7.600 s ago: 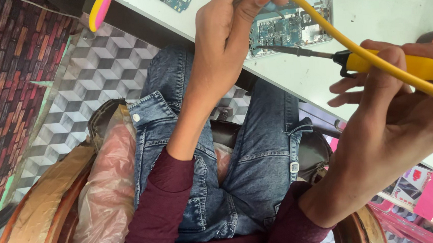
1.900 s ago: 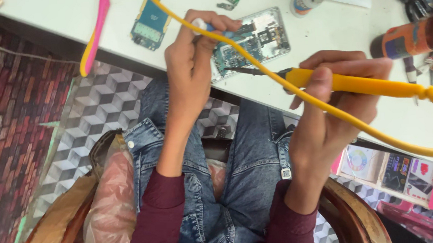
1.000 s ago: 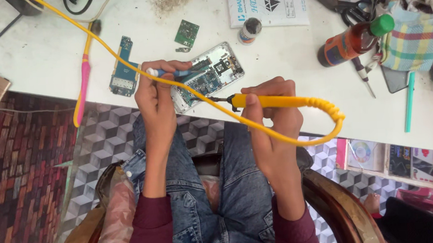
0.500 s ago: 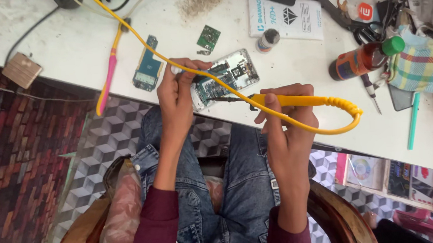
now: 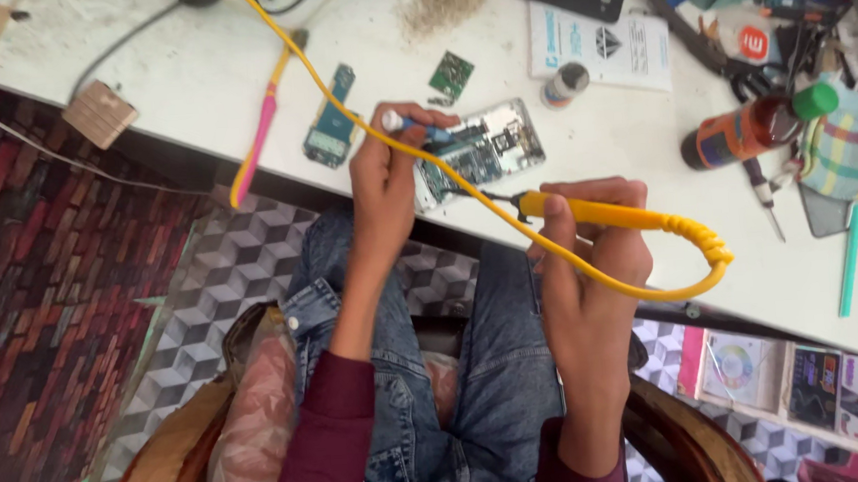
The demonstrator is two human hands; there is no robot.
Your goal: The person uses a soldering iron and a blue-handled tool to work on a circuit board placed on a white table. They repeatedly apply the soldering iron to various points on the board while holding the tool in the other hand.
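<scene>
We are looking at a pink-and-yellow brush (image 5: 262, 142) lying near the white table's (image 5: 191, 77) front edge, a small green circuit board (image 5: 451, 74) sitting beyond it, and a brown bottle with a green cap (image 5: 755, 127) resting beside a checked cloth (image 5: 855, 150) at the right.

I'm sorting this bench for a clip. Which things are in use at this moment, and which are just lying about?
In use: yellow soldering iron in right hand; opened phone; small tool in left hand.

Lying about: pink tool, loose green board, brown bottle, checked cloth.
</scene>
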